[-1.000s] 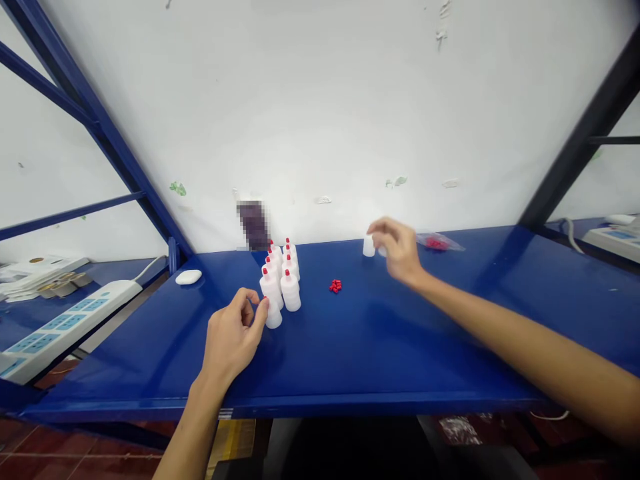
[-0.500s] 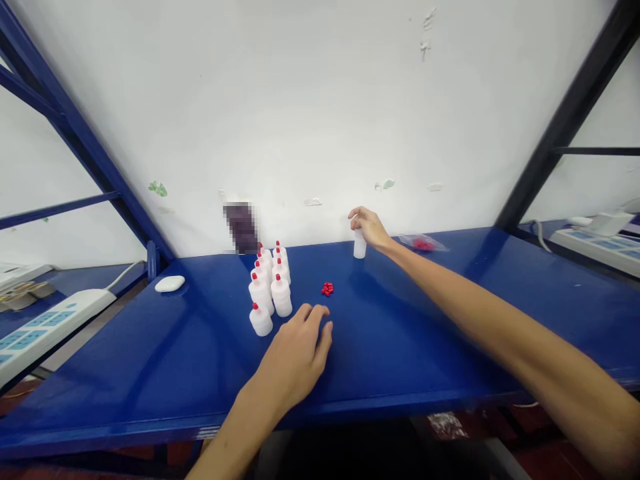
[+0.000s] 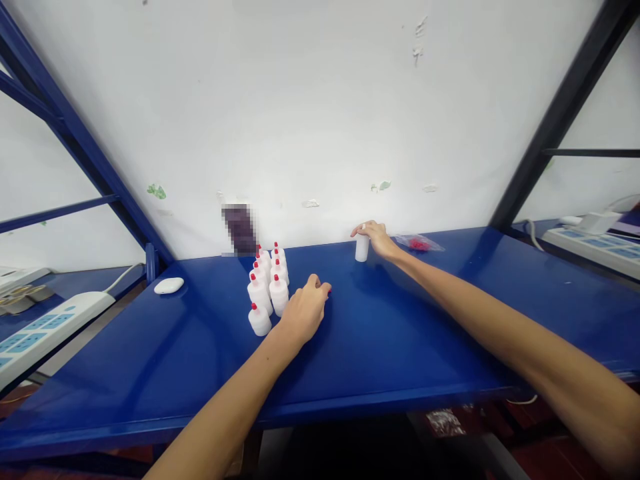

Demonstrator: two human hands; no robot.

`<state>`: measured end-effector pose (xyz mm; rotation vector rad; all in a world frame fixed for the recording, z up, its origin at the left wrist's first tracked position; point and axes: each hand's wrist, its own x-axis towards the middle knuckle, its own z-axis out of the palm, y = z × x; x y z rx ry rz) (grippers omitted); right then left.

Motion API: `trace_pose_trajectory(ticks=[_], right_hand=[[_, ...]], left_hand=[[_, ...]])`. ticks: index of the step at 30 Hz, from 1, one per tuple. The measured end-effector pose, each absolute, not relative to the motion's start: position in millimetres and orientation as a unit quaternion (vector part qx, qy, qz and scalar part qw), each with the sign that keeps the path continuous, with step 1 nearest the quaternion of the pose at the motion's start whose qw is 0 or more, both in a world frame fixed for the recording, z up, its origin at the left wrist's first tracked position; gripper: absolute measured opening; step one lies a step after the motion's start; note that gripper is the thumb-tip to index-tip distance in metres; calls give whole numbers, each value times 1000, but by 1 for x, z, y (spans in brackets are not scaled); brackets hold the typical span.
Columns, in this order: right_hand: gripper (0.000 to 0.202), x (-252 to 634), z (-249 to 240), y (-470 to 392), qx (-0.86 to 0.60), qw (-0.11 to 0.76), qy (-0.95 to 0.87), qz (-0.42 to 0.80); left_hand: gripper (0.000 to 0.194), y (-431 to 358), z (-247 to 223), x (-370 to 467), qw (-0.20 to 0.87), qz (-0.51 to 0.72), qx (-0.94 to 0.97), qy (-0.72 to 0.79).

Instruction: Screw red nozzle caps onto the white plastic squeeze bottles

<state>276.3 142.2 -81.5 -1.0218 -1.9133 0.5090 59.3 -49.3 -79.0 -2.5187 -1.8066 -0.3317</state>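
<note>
My left hand (image 3: 306, 308) is down on the small red caps, fingers bent together in a pinch. One red cap (image 3: 329, 292) peeks out by its fingertips; the hand hides the others. Farther back, my right hand (image 3: 379, 239) has its fingers closed around the top of a white plastic bottle (image 3: 361, 250), which stands upright on the table. Left of my left hand, several white bottles (image 3: 259, 292) with red-capped nozzles stand in two rows. The nearest bottle (image 3: 259, 321) is at the front of the left row.
A clear bag (image 3: 419, 244) with red pieces lies at the back right of the blue table (image 3: 390, 360). A white rounded case (image 3: 169, 286) sits at the left. A pixelated dark object (image 3: 241, 229) leans by the wall. Power strips (image 3: 47, 327) lie beyond the frame posts.
My left hand has moved forward onto the red caps, covering most of them, and its fingers have closed. My right hand has lowered slightly around the same bottle.
</note>
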Motion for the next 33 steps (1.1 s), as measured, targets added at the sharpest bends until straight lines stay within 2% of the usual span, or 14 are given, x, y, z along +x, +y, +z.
trace_pose_trajectory(ticks=[5,11,19,24,28,33], right_hand=[[32,278,-84,128,-393,470,-754,237],[30,278,-89,112,-380,489,-737,270],[31,290,-80,94,-394,444,-760,266],[27,287,-84,90,-355,486,-744,291],[20,275,-89,76,-326,522,-679,400],[20,260,-93,38,-254,485,-616,566]], left_hand=[[26,-38,-92,52,-18,-162,-804,-572],[24,-41,-94,48,-2,-173,-804,-569],[26,-46,-95,48,-8,-185,-807,-561],[26,-48,-95,48,-4,-188,-810,-555],[24,-49,-95,51,-19,-224,-798,-559],[28,-62,-88,56,-78,-240,-776,-578]])
